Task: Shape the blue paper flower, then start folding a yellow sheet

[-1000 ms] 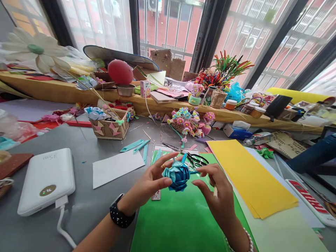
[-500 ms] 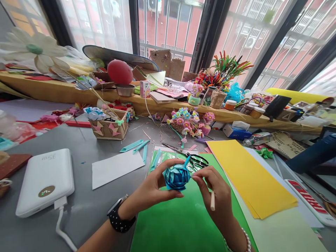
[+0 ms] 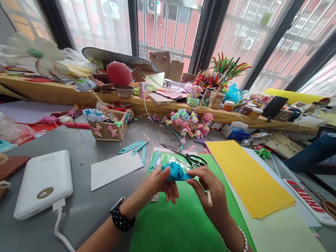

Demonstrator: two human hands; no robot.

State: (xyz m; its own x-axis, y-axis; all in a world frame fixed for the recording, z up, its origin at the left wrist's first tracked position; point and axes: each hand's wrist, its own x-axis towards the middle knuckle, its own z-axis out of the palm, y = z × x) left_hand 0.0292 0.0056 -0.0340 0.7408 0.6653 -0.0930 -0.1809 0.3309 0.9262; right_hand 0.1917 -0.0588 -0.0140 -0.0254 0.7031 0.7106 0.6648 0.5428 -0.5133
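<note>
A blue folded-paper flower (image 3: 174, 171) is tilted on its side above a green sheet (image 3: 181, 224). My left hand (image 3: 156, 183) grips its left side, thumb on top and the other fingers below. At the flower's right edge, my right hand (image 3: 212, 189) pinches the end of a blue paper strip (image 3: 187, 176) between thumb and forefinger. A pale wooden stick (image 3: 209, 198) is tucked in that same hand, its end poking out beneath the fingers. Black-handled scissors (image 3: 196, 161) lie just behind the flower. Folded blue strips (image 3: 131, 147) lie farther left.
A white paper (image 3: 115, 172) and a power bank (image 3: 44, 182) with a cable lie left. Yellow sheets (image 3: 249, 175) lie right. Behind are a cardboard box (image 3: 107, 130), a bunch of small flowers (image 3: 186, 122) and a crowded ledge (image 3: 136, 106).
The flower has been turned from facing me to lying on its side. My left fingers have shifted beneath it, and my right hand has moved slightly left and now pinches the strip's end.
</note>
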